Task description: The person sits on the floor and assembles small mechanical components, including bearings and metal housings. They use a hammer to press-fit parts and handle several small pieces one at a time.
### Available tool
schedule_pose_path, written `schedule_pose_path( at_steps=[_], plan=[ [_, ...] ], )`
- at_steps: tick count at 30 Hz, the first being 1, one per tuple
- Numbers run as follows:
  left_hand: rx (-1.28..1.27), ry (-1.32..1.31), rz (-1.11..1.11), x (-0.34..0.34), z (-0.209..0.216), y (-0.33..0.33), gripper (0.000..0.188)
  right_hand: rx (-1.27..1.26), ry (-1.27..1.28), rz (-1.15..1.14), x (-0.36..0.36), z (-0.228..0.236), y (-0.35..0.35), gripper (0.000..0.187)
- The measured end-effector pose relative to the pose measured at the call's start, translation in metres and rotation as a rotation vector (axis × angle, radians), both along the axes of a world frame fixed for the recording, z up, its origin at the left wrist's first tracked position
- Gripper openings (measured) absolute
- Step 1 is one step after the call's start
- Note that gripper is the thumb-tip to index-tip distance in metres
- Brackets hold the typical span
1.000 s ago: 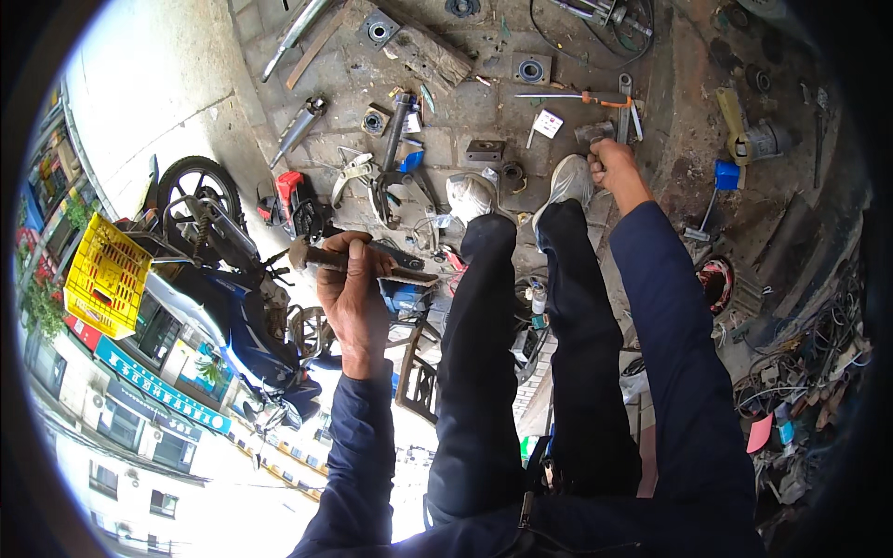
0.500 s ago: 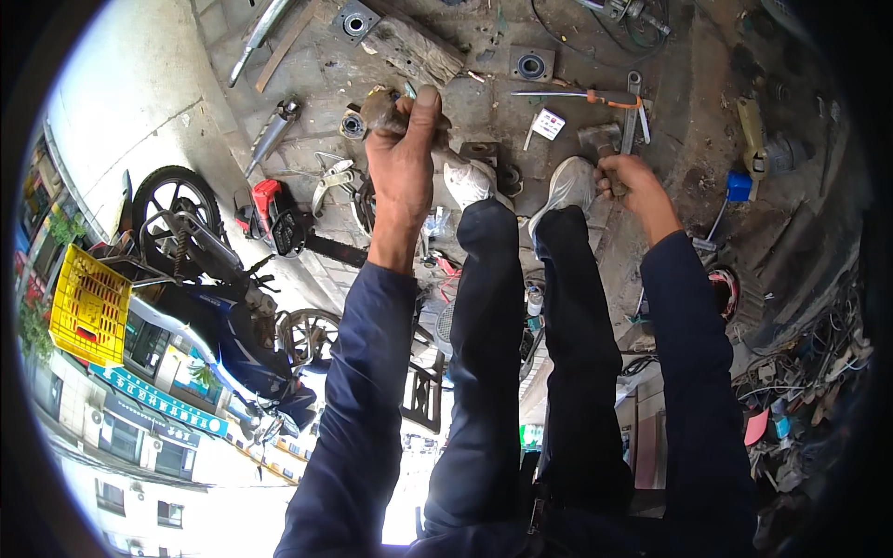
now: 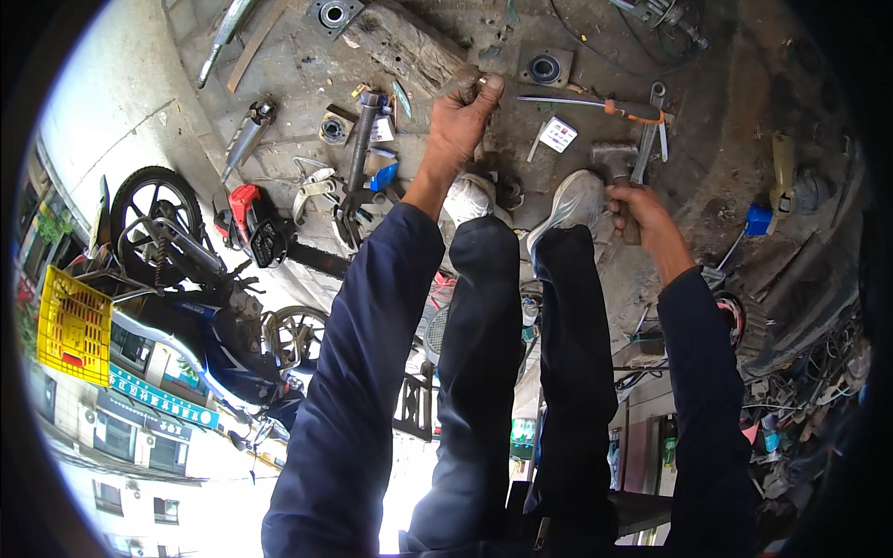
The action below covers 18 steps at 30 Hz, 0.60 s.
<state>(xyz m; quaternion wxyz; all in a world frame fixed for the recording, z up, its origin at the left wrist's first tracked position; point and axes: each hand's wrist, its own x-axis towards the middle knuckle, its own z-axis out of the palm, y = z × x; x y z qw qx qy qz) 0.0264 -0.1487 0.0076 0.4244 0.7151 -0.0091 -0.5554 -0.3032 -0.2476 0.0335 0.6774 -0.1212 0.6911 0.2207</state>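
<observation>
My left hand (image 3: 462,121) is raised above the ground and closed round a small, rusty brown piece (image 3: 468,78). Its kind is hard to tell because the fingers cover most of it. Low beside my right shoe, my right hand (image 3: 644,219) grips the handle of a hammer (image 3: 614,152). The hammer's grey head points away from me, next to a long wrench (image 3: 647,139). A screwdriver (image 3: 633,111) with an orange and black handle lies just beyond. Between the hands is a white packet (image 3: 558,134). A square flange bearing (image 3: 545,68) lies farther off.
A weathered wood block (image 3: 409,46) and another flange bearing (image 3: 332,13) lie at the far side. To the left are a long metal tool (image 3: 363,139), a red chainsaw (image 3: 249,216) and a motorcycle (image 3: 209,312). Scrap (image 3: 805,400) is heaped at the right.
My left hand has moved right with the brown piece, uncovering the long metal tool and a blue item on the left. My right hand keeps its hold on the hammer.
</observation>
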Motion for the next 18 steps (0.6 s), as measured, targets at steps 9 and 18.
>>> schedule_pose_path(
  at_steps=[9, 18],
  plan=[
    [-0.001, -0.004, 0.027, -0.0017, -0.0008, 0.0026, 0.038, 0.014, -0.004, -0.027, -0.0017, -0.0027, 0.0015, 0.017],
    [0.029, 0.006, -0.059, -0.0005, -0.0045, 0.0051, 0.039, 0.017, -0.015, -0.018, -0.0003, -0.0015, 0.0004, 0.018]
  ],
)
